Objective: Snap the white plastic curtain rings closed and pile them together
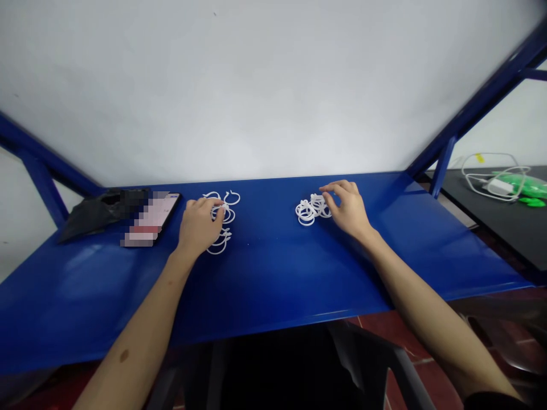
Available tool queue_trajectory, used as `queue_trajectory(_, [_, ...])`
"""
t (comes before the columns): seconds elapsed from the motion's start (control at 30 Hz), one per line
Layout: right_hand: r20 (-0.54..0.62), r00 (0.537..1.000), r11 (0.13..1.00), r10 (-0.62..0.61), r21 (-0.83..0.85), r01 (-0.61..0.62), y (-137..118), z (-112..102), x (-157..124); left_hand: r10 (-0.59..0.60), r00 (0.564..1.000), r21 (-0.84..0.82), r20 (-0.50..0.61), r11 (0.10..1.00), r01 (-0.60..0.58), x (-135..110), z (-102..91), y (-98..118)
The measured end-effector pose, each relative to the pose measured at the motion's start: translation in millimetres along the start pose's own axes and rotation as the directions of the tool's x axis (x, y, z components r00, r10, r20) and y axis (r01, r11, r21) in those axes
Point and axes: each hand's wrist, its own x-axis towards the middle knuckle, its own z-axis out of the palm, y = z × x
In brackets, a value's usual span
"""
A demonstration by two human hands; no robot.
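Several white plastic rings, like shower curtain rings, lie in two groups on the blue tabletop (pixel 265 267). My left hand (pixel 200 223) is over the left group of rings (pixel 219 248), its thumb and index finger a little apart around part of one ring. Whether the fingertips touch that ring I cannot tell. Some rings there show open gaps at their ends. Beside the right pile of rings (pixel 306 214), my right hand (pixel 347 208) hovers with its fingers apart and nothing visible in them. Its fingertips partly cover the pile's right edge.
At the far left lie a phone (pixel 164 213) with a lit, blurred screen and a black plastic bag (pixel 92 216). Blue frame bars (pixel 444 165) rise at both sides before a white wall. On a black surface at right sit a white charger with cable (pixel 498 187) and a green item (pixel 530 185).
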Motion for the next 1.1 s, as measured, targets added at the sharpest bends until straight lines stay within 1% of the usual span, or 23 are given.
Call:
queue_trajectory(0.1, [-0.026, 0.999, 0.999, -0.038, 0.004, 0.038, -15, 0, -5, 0.0, 0.999, 0.034, 0.032, 0.999, -0.001, -2, 3.9, 2])
queue_trajectory(0.17, [-0.014, 0.997, 0.996, -0.076, 0.037, 0.077, -28, 2, -10, 0.002, 0.999, 0.056, 0.046, 0.998, -0.004, -1, 7.2, 6])
queue_trajectory(0.27, [0.043, 0.987, 0.984, -0.155, 0.093, 0.151, -47, 8, -17, 0.021, 0.995, 0.092, 0.097, 0.995, -0.03, 4, 14.3, 11])
queue_trajectory(0.37, [0.115, 0.965, 0.966, -0.236, 0.137, 0.22, -63, 13, -23, 0.039, 0.99, 0.122, 0.137, 0.991, -0.055, 8, 21.5, 15])
queue_trajectory(0.47, [0.173, 0.938, 0.946, -0.302, 0.176, 0.272, -72, 16, -28, 0.1, 0.987, 0.11, 0.124, 0.987, -0.113, 8, 23.3, 22])
queue_trajectory(0.6, [0.226, 0.912, 0.93, -0.343, 0.216, 0.296, -80, 15, -31, 0.23, 0.963, 0.087, 0.14, 0.966, -0.243, 5, 15.3, 38])
queue_trajectory(0.67, [0.264, 0.904, 0.929, -0.335, 0.253, 0.27, -83, 15, -33, 0.305, 0.943, 0.059, 0.13, 0.947, -0.315, 2, 8.4, 48])
queue_trajectory(0.73, [0.289, 0.916, 0.937, -0.279, 0.293, 0.193, -85, 16, -34, 0.377, 0.923, 0.014, 0.081, 0.925, -0.379, -2, 0.8, 58])
queue_trajectory(0.8, [0.306, 0.939, 0.938, -0.156, 0.342, 0.044, -86, 17, -35, 0.441, 0.897, -0.035, 0.018, 0.897, -0.441, -7, -6.3, 69])
queue_trajectory(0.83, [0.316, 0.945, 0.925, -0.089, 0.378, -0.04, -87, 17, -36, 0.473, 0.881, -0.055, -0.009, 0.879, -0.473, -9, -9.1, 73])
queue_trajectory(0.9, [0.348, 0.938, 0.864, 0.001, 0.471, -0.176, -88, 18, -37, 0.536, 0.842, -0.087, -0.059, 0.838, -0.539, -15, -12.1, 82])
queue_trajectory(0.93, [0.36, 0.933, 0.828, 0.016, 0.518, -0.215, -88, 18, -37, 0.56, 0.825, -0.103, -0.081, 0.818, -0.565, -18, -12.2, 85])
queue_trajectory(1.0, [0.355, 0.935, 0.774, 0.021, 0.586, -0.24, -89, 18, -38, 0.583, 0.805, -0.14, -0.111, 0.793, -0.593, -22, -10.3, 90])
queue_trajectory(1.1, [0.321, 0.946, 0.748, 0.04, 0.619, -0.241, -91, 19, -40, 0.58, 0.804, -0.197, -0.13, 0.78, -0.595, -25, -5.8, 94])
